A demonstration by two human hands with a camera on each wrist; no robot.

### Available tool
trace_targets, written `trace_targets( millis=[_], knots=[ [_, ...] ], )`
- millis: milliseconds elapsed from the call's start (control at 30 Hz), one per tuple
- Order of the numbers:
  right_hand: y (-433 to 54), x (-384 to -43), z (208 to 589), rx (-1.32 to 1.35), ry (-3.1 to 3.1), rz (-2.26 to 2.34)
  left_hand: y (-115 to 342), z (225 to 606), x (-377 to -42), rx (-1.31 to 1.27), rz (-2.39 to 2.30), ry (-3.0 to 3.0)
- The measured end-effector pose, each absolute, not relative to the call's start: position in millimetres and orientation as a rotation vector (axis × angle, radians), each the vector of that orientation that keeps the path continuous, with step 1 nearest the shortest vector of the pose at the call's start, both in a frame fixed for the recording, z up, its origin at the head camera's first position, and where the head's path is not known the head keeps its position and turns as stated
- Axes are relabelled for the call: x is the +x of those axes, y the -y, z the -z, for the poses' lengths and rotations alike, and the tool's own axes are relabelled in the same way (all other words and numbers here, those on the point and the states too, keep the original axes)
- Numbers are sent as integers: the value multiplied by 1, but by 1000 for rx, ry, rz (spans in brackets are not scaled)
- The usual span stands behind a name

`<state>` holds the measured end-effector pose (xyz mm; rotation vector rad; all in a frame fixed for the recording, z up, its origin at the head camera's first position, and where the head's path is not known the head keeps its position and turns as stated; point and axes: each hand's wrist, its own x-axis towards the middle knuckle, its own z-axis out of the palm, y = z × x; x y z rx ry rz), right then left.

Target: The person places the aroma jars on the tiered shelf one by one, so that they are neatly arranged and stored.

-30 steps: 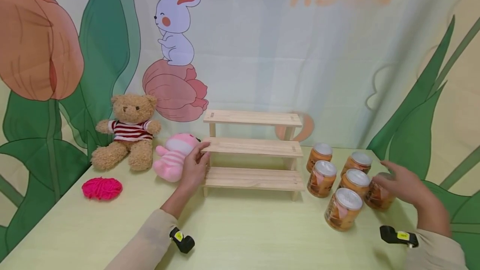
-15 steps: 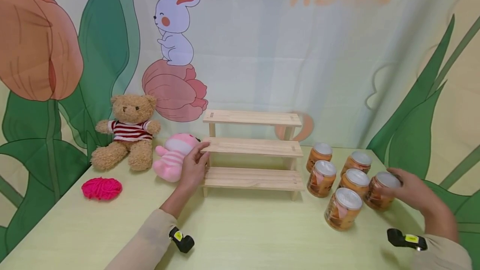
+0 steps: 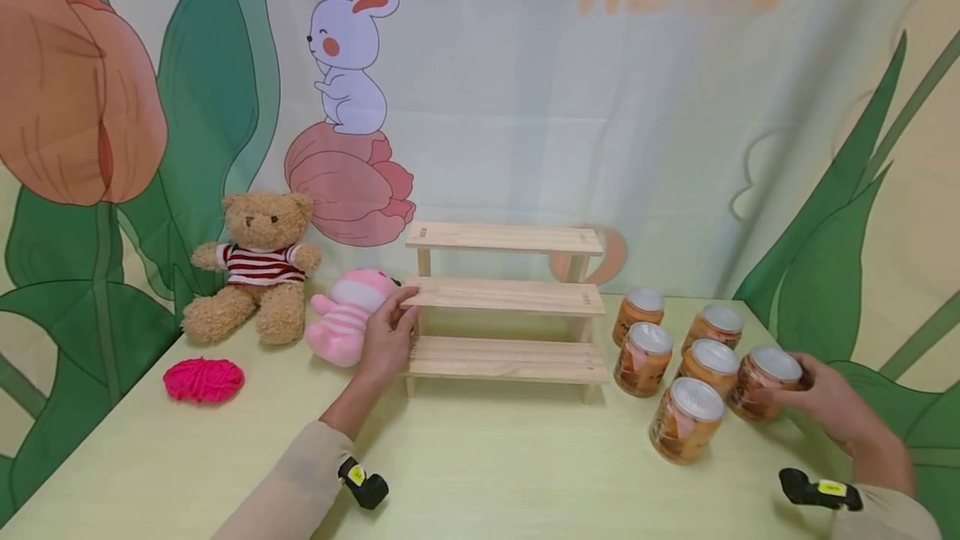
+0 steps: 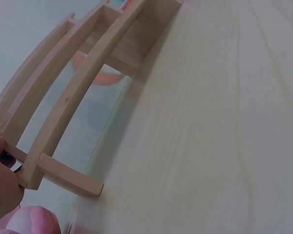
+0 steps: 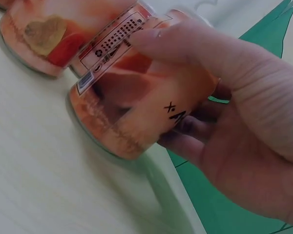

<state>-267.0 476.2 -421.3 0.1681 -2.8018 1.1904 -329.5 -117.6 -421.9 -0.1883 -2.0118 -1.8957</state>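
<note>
A three-tier wooden display shelf stands on the table. My left hand pinches the left end of its middle board, index finger on top and thumb below. In the left wrist view only part of that hand shows at the end of the wooden shelf. At the right, my right hand holds an orange can with a silver lid. The right wrist view shows the thumb across the near side of this can and fingers curled behind it. Its base appears at the tabletop.
Several matching cans stand upright between the shelf and my right hand. A pink plush toy leans beside my left hand. Farther left are a teddy bear in a striped shirt and a bright pink yarn skein. A printed curtain hangs behind.
My right hand has come down from above the rightmost can and closed round its right side. My left hand stays on the shelf.
</note>
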Motion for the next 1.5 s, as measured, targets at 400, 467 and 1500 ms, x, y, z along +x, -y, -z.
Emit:
trace_targets(
  millis=[400,467,1500],
  knots=[
    [-469,-259,391,32,2664,-994,119,419,-331,-199,1883,2021],
    [-465,-255,380,13,2647,-984,119,418,-331,-203,1879,2025],
    [-304,-251,315,817,2513,-1137,118,424,-330,-177,1891,2012]
  ],
)
